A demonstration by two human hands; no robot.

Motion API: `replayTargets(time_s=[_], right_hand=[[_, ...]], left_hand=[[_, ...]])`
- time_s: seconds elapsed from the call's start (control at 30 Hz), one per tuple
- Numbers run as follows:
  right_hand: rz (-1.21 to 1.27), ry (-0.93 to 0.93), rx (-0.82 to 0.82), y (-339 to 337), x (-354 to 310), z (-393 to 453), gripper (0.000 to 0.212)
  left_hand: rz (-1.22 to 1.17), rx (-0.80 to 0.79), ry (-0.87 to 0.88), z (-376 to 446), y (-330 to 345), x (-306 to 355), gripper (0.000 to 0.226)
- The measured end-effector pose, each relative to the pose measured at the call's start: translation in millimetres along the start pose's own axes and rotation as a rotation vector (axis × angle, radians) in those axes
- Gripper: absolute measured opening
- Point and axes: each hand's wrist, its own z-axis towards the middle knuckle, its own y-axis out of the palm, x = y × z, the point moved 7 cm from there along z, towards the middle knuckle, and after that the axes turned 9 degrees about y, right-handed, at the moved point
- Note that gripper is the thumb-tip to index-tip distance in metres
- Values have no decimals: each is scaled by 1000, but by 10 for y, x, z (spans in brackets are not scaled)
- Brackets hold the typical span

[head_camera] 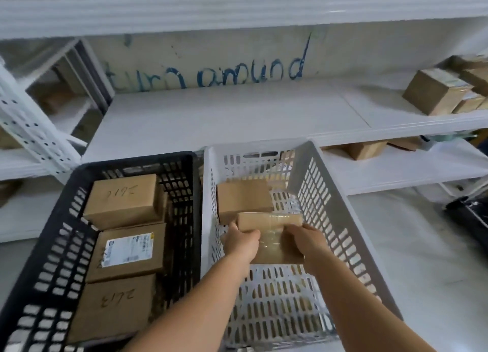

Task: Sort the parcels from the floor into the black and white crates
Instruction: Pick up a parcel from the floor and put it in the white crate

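Note:
A taped brown parcel sits low inside the white crate, held from both sides. My left hand grips its left end and my right hand grips its right end. Behind it in the same crate lies another brown parcel. The black crate stands to the left, touching the white one. It holds three brown parcels in a row: the far one with handwriting, the middle one with a white label, the near one with handwriting.
White metal shelving runs behind the crates, with blue writing on the wall above it. Several cardboard boxes sit on the shelf at the right, and more boxes on the lower shelf. A dark object lies at the right edge.

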Motion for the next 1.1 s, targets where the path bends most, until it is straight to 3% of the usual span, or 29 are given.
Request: replayTargets(time_s=[0.1, 0.2, 0.33, 0.47, 0.7, 0.87, 1.1], right_hand=[[3, 55, -57, 144, 51, 319, 12], [-15, 90, -80, 291, 117, 598, 24], [-104, 137, -85, 437, 167, 831, 34], [-174, 93, -82, 591, 57, 989, 38], [-202, 144, -84, 819, 119, 1220, 43], [-192, 183, -90, 1015, 196, 1248, 42], [-223, 185, -109, 1032, 197, 1253, 41]], left_hand=[[-37, 67, -62, 170, 104, -177, 54], [-38, 106, -116, 294, 165, -316, 51], [85, 114, -151, 461, 213, -449, 71], [48, 154, -153, 617, 240, -553, 81], [254, 82, -248, 765, 303, -648, 89], [487, 116, -259, 772, 302, -646, 72], [660, -141, -200, 842, 376, -607, 79]])
